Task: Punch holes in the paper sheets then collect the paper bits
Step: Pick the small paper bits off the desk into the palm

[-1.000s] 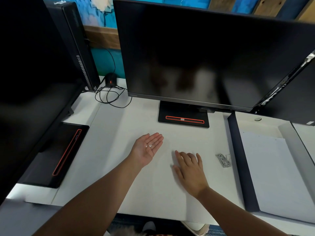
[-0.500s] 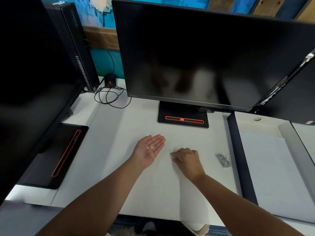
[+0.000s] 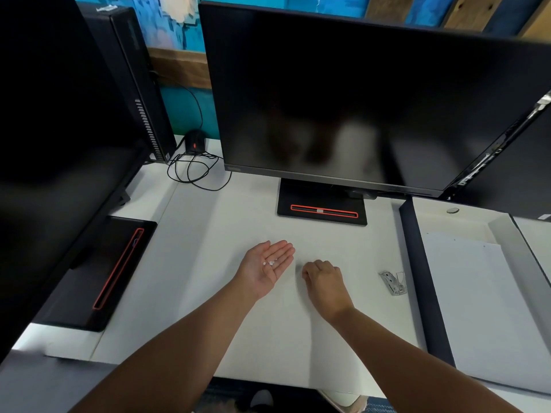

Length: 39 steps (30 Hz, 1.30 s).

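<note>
Three or so tiny round white paper bits [image 3: 269, 263] lie in a short row across the left hand [image 3: 264, 274], spread flat, palm up. Just beside it, the right hand [image 3: 323, 283] is knuckles-up, fingers curled onto the white desk [image 3: 208, 263]; any pinch is hidden. Farther right, a small silver metal hole punch [image 3: 394, 283] lies slanted, long axis roughly near-to-far.

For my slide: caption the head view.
Left hand carries paper bits; right hand curled beside it, punch farther right on desk.
</note>
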### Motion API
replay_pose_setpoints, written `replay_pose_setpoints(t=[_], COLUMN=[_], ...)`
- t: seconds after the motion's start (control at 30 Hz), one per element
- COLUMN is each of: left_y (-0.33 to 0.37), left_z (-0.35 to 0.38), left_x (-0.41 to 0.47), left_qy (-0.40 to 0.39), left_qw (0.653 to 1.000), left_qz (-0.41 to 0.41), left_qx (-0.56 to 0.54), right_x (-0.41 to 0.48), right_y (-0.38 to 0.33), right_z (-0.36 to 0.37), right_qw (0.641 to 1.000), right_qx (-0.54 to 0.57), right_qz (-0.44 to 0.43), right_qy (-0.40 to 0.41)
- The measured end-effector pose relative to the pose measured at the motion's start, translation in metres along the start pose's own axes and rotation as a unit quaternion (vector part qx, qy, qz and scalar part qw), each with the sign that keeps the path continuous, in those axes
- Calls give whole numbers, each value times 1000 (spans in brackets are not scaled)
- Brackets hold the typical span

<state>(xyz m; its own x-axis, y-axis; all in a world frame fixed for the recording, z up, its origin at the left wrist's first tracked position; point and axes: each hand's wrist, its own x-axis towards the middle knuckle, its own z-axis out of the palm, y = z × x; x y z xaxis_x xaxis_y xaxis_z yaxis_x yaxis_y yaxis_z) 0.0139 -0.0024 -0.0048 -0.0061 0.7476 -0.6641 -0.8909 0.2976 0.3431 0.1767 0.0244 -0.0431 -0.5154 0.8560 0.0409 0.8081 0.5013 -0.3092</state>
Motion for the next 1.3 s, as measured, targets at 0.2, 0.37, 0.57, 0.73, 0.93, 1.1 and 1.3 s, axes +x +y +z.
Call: replay_pose_setpoints(t=[0.2, 0.37, 0.57, 0.73, 0.93, 1.1, 1.3], left_y=[-6, -13, -13, -11, -12, -2, 2], left_z=[0, 9, 10, 6, 9, 3, 2], left_x=[1, 5, 5, 7, 3, -2, -4], left_qy=[16, 32, 16, 18, 19, -3, -6], left_qw=[1000, 999, 999, 1000, 1000, 999, 998], left_qz=[2, 7, -1, -4, 1, 9, 17], left_qx=[2, 27, 37, 21, -17, -54, -59], right_x=[13, 25, 28, 24, 23, 13, -9], right_y=[-22, -45, -48, -44, -35, 1, 23], right_z=[-20, -34, -34, -32, -34, -29, -13], right_qw=[994, 991, 996, 994, 991, 995, 999], right_qx=[98, 120, 79, 59, 116, 79, 31], right_qz=[-10, -47, -42, -92, -38, -17, -30], right_qy=[55, 26, 26, 31, 50, 65, 15])
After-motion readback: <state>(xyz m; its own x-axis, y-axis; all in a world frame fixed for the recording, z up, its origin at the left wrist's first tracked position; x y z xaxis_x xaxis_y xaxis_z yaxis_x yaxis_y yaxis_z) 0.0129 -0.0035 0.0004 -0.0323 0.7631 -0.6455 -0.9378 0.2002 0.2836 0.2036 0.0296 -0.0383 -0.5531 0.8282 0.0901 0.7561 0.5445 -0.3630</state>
